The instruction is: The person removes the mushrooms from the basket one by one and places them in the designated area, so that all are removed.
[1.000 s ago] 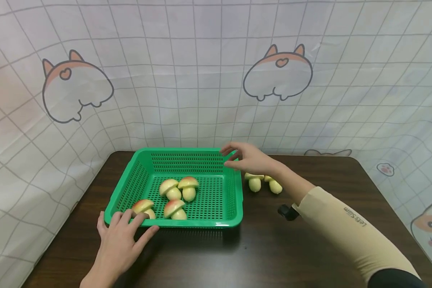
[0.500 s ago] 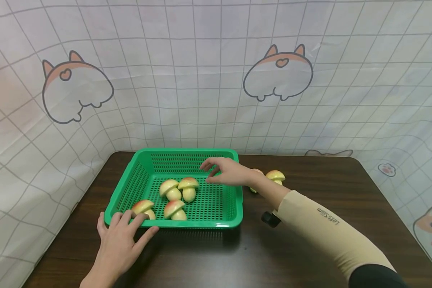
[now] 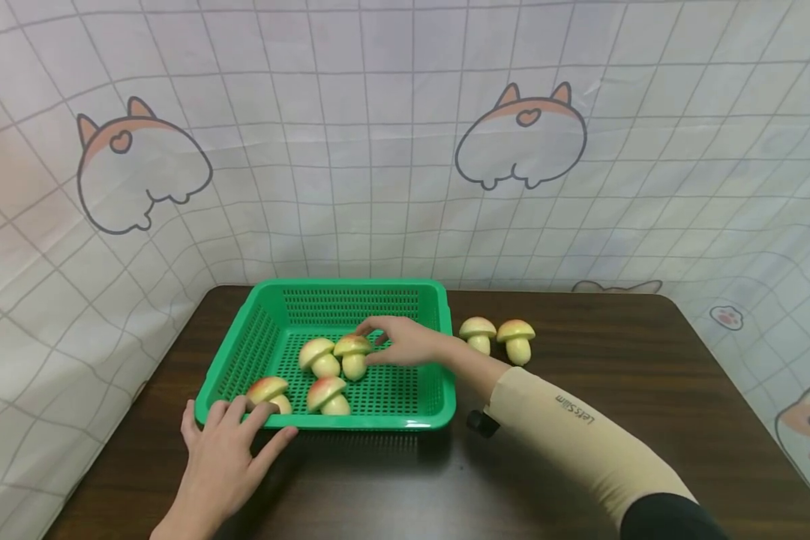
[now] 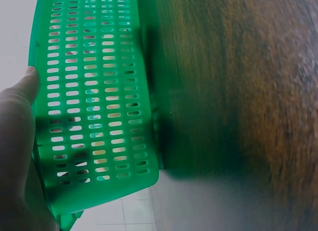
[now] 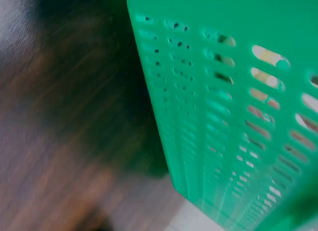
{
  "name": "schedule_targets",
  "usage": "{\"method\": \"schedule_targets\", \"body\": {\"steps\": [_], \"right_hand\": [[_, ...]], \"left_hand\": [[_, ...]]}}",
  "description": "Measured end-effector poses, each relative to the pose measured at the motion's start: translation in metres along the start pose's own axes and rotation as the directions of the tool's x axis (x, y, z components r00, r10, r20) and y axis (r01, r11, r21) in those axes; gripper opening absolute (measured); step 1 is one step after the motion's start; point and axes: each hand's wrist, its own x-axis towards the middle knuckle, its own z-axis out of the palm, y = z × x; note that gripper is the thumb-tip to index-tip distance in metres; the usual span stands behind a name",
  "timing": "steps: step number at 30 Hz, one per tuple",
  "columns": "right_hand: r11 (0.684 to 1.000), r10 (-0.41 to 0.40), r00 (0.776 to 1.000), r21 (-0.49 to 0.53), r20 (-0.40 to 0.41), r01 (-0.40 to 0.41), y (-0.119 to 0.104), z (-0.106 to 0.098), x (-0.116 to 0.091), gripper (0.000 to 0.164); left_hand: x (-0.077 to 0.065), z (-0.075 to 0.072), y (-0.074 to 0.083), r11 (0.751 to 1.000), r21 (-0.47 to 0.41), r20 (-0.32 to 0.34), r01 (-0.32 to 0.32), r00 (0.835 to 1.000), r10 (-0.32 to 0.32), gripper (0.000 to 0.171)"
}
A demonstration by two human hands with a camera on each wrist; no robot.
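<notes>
A green plastic basket (image 3: 439, 375) with slotted walls holds several toy mushrooms with yellow stems and reddish caps. My left hand (image 3: 221, 450) grips its near-left rim, fingers bent over into the basket; the left wrist view has the thumb (image 4: 27, 84) at the rim outside the near wall. Inside the basket, my right hand (image 3: 401, 341) is at the right side of one toy mushroom (image 3: 352, 358), fingers above the cap and thumb by the stem, with a gap between them. In the right wrist view the basket wall (image 5: 198, 92) hides that hand.
Two more toy mushrooms, one to the left (image 3: 478, 334) and one to the right (image 3: 516, 341), lie on the dark wooden table (image 3: 580, 375) beyond my right forearm. A white gridded curtain (image 3: 391, 150) with cartoon animals hangs behind and at both sides.
My right hand has moved left and down from above the basket's right rim to the mushroom inside. Both mushrooms on the table now show. The left hand stays on the rim.
</notes>
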Motion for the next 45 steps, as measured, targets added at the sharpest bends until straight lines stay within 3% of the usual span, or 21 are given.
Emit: {"method": "schedule_targets", "body": {"steps": [9, 20, 28, 45], "right_hand": [[0.999, 0.019, 1.0, -0.044, -0.004, -0.019, 0.003, 0.013, 0.008, 0.053], [0.996, 0.016, 1.0, -0.087, 0.006, -0.016, -0.002, 0.015, 0.019, 0.055], [0.997, 0.02, 1.0, -0.078, -0.003, -0.021, -0.002, 0.016, 0.021, 0.046], [0.989, -0.003, 0.992, -0.149, 0.13, 0.022, 0.0, 0.023, 0.024, 0.047]], "left_hand": [[0.0, 0.001, 0.0, 1.0, 0.007, 0.003, -0.004, 1.0, 0.004, 0.032], [0.001, 0.001, 0.0, 1.0, -0.01, -0.016, -0.017, 1.0, 0.017, 0.032], [0.001, 0.0, 0.0, 1.0, -0.005, -0.023, -0.015, 1.0, 0.015, 0.032], [-0.001, 0.002, -0.001, 1.0, 0.004, -0.027, -0.008, 1.0, 0.008, 0.033]]}}
